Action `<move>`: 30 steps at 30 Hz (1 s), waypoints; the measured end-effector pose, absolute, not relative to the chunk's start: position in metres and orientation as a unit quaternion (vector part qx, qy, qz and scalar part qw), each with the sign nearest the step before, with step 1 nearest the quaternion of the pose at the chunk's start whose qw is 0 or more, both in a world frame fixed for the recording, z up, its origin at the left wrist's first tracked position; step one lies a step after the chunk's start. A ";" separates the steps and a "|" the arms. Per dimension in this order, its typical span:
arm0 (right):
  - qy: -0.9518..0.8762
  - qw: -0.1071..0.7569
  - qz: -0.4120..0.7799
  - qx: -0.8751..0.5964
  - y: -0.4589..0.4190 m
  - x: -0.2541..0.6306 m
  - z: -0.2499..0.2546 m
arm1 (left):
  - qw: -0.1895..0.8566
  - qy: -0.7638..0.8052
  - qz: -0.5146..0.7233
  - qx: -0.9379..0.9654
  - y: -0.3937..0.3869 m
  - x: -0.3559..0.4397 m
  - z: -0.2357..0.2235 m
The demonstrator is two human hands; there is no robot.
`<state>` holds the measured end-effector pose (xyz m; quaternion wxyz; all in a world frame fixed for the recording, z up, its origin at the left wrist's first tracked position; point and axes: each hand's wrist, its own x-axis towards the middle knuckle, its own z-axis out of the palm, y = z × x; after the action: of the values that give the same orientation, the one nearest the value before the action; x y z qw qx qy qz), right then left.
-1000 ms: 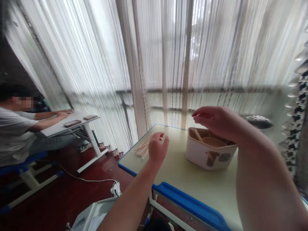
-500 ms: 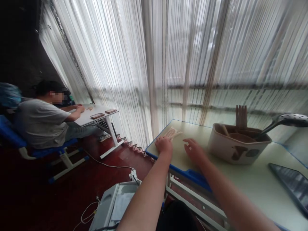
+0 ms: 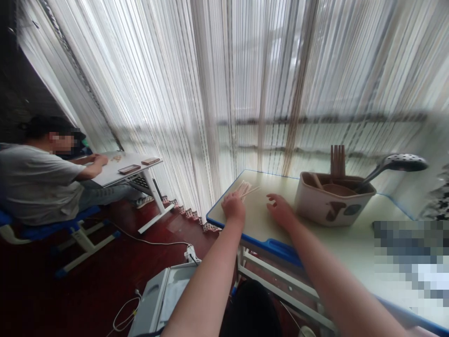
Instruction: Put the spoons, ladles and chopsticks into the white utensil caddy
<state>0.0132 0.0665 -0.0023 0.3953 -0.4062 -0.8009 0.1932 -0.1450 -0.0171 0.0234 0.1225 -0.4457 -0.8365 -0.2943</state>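
On the left part of the cream table, my left hand (image 3: 234,207) is closed over the near ends of a bundle of pale wooden chopsticks (image 3: 247,188). Their far ends fan out past my fingers, and one points off to the right. A short way to the right, my right hand (image 3: 279,209) hovers over or rests on the tabletop, fingers bent and apart, with nothing in it. Beside that hand stands a pinkish-beige utensil box (image 3: 331,206), holding a brown slotted wooden spatula (image 3: 337,160), a wooden bowl-like piece (image 3: 338,189) and a slotted ladle (image 3: 403,163).
The table's blue edge (image 3: 273,245) runs along my side. A blurred-out patch (image 3: 410,257) covers the table's right. At left, a seated person (image 3: 42,173) works at a white table (image 3: 108,173). Below are a grey cabinet (image 3: 154,299) and cables (image 3: 150,241). Sheer curtains (image 3: 175,93) hang behind.
The view has swung a little to the right, so things sit further left. Both hands keep nearly the same places; one chopstick now points more clearly to the right.
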 end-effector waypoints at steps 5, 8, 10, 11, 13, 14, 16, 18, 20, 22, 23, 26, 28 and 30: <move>-0.780 0.426 0.205 -0.411 0.065 0.014 0.003 | 0.150 -0.764 -0.371 -0.506 -0.021 -0.145 0.022; -0.736 0.449 0.244 -0.444 0.065 0.015 0.005 | 0.141 -0.729 -0.417 -0.524 -0.020 -0.148 0.017; -0.715 0.449 0.293 -0.448 0.064 0.016 0.007 | 0.125 -0.708 -0.431 -0.545 -0.019 -0.149 0.016; -0.707 0.451 0.318 -0.443 0.064 0.016 0.008 | 0.117 -0.699 -0.434 -0.557 -0.018 -0.149 0.015; -0.686 0.461 0.361 -0.432 0.064 0.016 0.010 | 0.103 -0.685 -0.433 -0.576 -0.018 -0.149 0.015; -0.675 0.467 0.379 -0.428 0.064 0.016 0.010 | 0.097 -0.682 -0.432 -0.582 -0.018 -0.148 0.015; -0.654 0.472 0.412 -0.424 0.066 0.016 0.011 | 0.091 -0.675 -0.435 -0.589 -0.018 -0.147 0.016; -0.634 0.472 0.443 -0.423 0.068 0.017 0.011 | 0.089 -0.662 -0.440 -0.600 -0.018 -0.146 0.017; -0.614 0.475 0.470 -0.419 0.070 0.018 0.011 | 0.087 -0.644 -0.441 -0.619 -0.018 -0.145 0.017; -0.593 0.490 0.488 -0.413 0.071 0.019 0.011 | 0.082 -0.629 -0.433 -0.641 -0.018 -0.145 0.016; -0.586 0.499 0.489 -0.409 0.070 0.019 0.011 | 0.079 -0.627 -0.425 -0.649 -0.018 -0.145 0.015; -0.593 0.517 0.486 -0.379 0.069 0.018 0.012 | 0.066 -0.636 -0.396 -0.659 -0.016 -0.145 0.013; -0.605 0.513 0.497 -0.350 0.066 0.017 0.014 | 0.057 -0.641 -0.382 -0.663 -0.015 -0.145 0.012; -0.611 0.504 0.515 -0.328 0.063 0.015 0.017 | 0.052 -0.640 -0.374 -0.669 -0.013 -0.146 0.011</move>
<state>0.0154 0.0630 0.0166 0.5045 -0.3277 -0.6110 0.5146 -0.1458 -0.0134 0.0111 0.0522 -0.6693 -0.6398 -0.3741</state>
